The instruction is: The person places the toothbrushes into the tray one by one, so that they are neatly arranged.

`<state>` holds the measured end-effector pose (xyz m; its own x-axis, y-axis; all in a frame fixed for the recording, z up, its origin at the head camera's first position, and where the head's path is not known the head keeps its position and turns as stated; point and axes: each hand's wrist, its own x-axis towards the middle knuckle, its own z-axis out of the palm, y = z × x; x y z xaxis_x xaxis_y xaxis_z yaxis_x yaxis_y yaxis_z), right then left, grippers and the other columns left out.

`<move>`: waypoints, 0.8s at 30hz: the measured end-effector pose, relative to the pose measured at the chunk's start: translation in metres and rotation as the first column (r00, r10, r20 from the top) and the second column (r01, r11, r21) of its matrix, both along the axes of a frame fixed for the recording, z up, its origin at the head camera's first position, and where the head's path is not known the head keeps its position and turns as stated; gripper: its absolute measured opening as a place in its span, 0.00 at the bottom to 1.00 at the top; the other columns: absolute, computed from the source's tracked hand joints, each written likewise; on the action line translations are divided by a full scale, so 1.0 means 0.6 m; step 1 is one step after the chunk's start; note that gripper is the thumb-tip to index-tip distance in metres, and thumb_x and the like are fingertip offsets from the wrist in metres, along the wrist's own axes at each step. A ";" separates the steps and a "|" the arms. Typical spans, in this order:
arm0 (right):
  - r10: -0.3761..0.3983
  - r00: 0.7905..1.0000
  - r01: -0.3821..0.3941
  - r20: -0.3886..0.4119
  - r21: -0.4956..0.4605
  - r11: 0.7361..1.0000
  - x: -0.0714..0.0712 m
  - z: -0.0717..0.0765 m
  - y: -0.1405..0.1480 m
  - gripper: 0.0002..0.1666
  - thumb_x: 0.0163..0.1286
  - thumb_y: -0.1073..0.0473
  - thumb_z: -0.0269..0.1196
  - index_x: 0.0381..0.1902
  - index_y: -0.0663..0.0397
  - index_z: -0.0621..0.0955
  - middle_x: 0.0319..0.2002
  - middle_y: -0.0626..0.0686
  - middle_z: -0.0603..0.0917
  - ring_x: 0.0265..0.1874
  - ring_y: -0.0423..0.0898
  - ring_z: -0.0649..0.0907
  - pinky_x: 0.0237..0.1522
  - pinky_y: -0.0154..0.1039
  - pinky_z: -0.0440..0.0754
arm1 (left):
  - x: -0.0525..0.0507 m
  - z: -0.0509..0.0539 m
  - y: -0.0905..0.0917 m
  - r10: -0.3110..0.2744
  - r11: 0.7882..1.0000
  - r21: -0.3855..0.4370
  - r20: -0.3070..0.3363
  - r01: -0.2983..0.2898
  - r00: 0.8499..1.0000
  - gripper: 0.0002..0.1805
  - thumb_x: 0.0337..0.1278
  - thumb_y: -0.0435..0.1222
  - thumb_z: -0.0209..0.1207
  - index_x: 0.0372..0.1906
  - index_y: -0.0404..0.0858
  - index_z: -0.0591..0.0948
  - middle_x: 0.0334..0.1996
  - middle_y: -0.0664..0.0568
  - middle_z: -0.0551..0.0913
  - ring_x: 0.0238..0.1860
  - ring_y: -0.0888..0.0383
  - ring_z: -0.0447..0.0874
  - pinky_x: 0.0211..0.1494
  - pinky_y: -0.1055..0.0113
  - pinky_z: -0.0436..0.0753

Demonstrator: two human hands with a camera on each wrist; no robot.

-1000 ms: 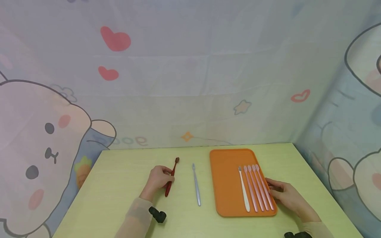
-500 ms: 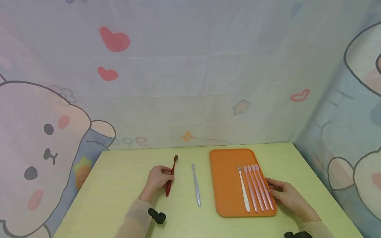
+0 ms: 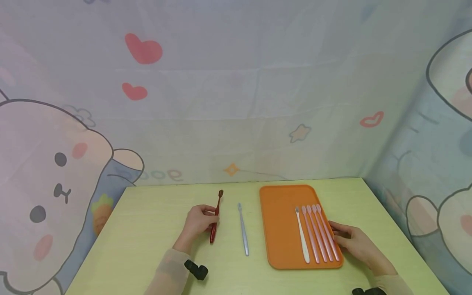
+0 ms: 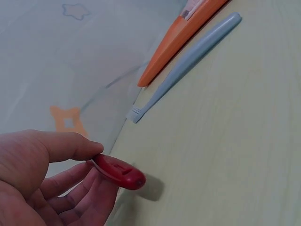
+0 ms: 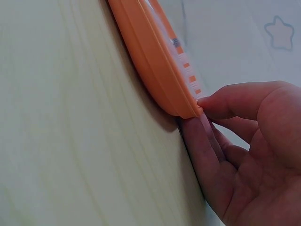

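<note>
Between its thumb and fingers my left hand [image 3: 198, 221] pinches a dark red toothbrush [image 3: 213, 232], bristle head pointing away toward the back wall. In the left wrist view the butt of the red toothbrush [image 4: 123, 175] is raised above the table, with a shadow beside it. My right hand [image 3: 359, 243] grips the right edge of an orange tray [image 3: 282, 229]; in the right wrist view its thumb presses the rim and a finger sits below. Lying side by side in the tray's right half are a white toothbrush [image 3: 303, 241] and several pink toothbrushes [image 3: 320, 235].
A light blue toothbrush [image 3: 243, 231] lies on the pale yellow table [image 3: 147, 246] between the red one and the tray. Behind the table hangs a printed cloth backdrop [image 3: 206, 135], which also covers both sides.
My left hand has shifted slightly right with the red toothbrush, whose head has moved a little farther back. The right hand and the tray have stayed in place.
</note>
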<state>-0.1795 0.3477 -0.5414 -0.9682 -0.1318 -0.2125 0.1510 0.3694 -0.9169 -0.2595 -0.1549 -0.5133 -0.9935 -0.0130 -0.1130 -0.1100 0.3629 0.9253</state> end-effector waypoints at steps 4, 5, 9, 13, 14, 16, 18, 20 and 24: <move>0.004 1.000 -0.004 -0.004 0.000 1.000 0.000 0.000 0.001 0.36 0.82 0.64 0.60 0.80 0.73 0.63 0.73 0.75 0.71 0.65 0.63 0.81 0.49 0.45 0.90 | 0.004 0.003 0.011 -0.008 0.999 0.032 0.007 0.008 1.000 0.20 0.58 0.27 0.72 0.55 0.27 0.85 0.40 0.40 0.86 0.27 0.55 0.87 0.29 0.61 0.89; 0.005 1.000 -0.005 -0.004 -0.001 1.000 0.000 0.000 0.002 0.36 0.82 0.64 0.60 0.80 0.73 0.63 0.73 0.75 0.71 0.65 0.63 0.81 0.49 0.45 0.90 | 0.006 0.004 0.014 -0.009 0.999 0.040 0.009 0.009 1.000 0.20 0.58 0.28 0.72 0.55 0.27 0.84 0.40 0.40 0.86 0.27 0.55 0.87 0.29 0.62 0.89; 0.010 1.000 -0.010 -0.002 -0.007 1.000 0.001 0.000 0.004 0.36 0.82 0.64 0.60 0.80 0.73 0.62 0.73 0.75 0.71 0.65 0.64 0.81 0.49 0.45 0.90 | 0.012 0.010 0.027 -0.027 0.997 0.078 0.012 0.026 1.000 0.21 0.58 0.27 0.72 0.56 0.27 0.84 0.41 0.39 0.86 0.27 0.53 0.88 0.30 0.61 0.90; 0.014 1.000 -0.014 0.003 -0.015 1.000 0.002 0.000 0.006 0.36 0.82 0.64 0.60 0.80 0.73 0.62 0.73 0.75 0.70 0.65 0.63 0.80 0.49 0.45 0.90 | 0.020 0.017 0.041 -0.053 0.992 0.118 0.013 0.051 0.999 0.21 0.58 0.27 0.72 0.56 0.26 0.83 0.41 0.39 0.86 0.28 0.53 0.88 0.31 0.59 0.91; 0.015 1.000 -0.015 0.003 -0.015 1.000 0.002 0.000 0.006 0.36 0.82 0.64 0.60 0.80 0.73 0.62 0.73 0.75 0.70 0.65 0.63 0.81 0.49 0.45 0.90 | 0.022 0.018 0.045 -0.060 0.990 0.125 0.013 0.058 0.998 0.21 0.58 0.27 0.72 0.57 0.26 0.83 0.40 0.39 0.86 0.28 0.53 0.88 0.31 0.58 0.91; 0.014 1.000 -0.014 0.003 -0.013 1.000 0.003 0.000 0.006 0.36 0.82 0.64 0.60 0.80 0.73 0.62 0.73 0.75 0.71 0.65 0.63 0.81 0.49 0.45 0.90 | 0.026 0.019 0.052 -0.077 0.988 0.134 0.011 0.074 0.997 0.21 0.59 0.28 0.72 0.57 0.26 0.83 0.40 0.39 0.86 0.28 0.53 0.88 0.31 0.58 0.91; 0.011 1.000 -0.011 0.004 -0.011 1.000 0.004 0.002 0.005 0.36 0.82 0.64 0.60 0.80 0.73 0.62 0.73 0.75 0.71 0.65 0.63 0.81 0.49 0.46 0.91 | 0.028 0.019 0.059 -0.093 0.985 0.148 0.008 0.091 0.996 0.22 0.59 0.29 0.72 0.57 0.26 0.83 0.40 0.39 0.86 0.28 0.54 0.88 0.32 0.58 0.91; 0.009 1.000 -0.009 0.002 -0.002 1.000 0.004 0.004 0.004 0.36 0.82 0.64 0.60 0.80 0.73 0.62 0.73 0.75 0.71 0.65 0.64 0.80 0.49 0.45 0.91 | 0.029 0.017 0.066 -0.103 0.981 0.165 0.007 0.101 0.995 0.22 0.59 0.29 0.72 0.58 0.26 0.82 0.40 0.39 0.87 0.28 0.54 0.89 0.32 0.58 0.91; 0.004 1.000 -0.004 0.003 0.004 1.000 0.006 0.008 0.000 0.36 0.83 0.63 0.60 0.80 0.73 0.63 0.73 0.75 0.71 0.66 0.65 0.80 0.49 0.45 0.91 | 0.031 0.013 0.078 -0.110 0.973 0.206 0.014 0.105 0.994 0.23 0.59 0.29 0.73 0.58 0.26 0.82 0.40 0.40 0.87 0.29 0.54 0.89 0.32 0.59 0.91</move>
<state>-0.1761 0.3478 -0.5365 -0.9670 -0.1349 -0.2163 0.1525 0.3739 -0.9149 -0.2410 -0.1082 -0.5056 -0.9846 0.1199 -0.1269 -0.1046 0.1770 0.9786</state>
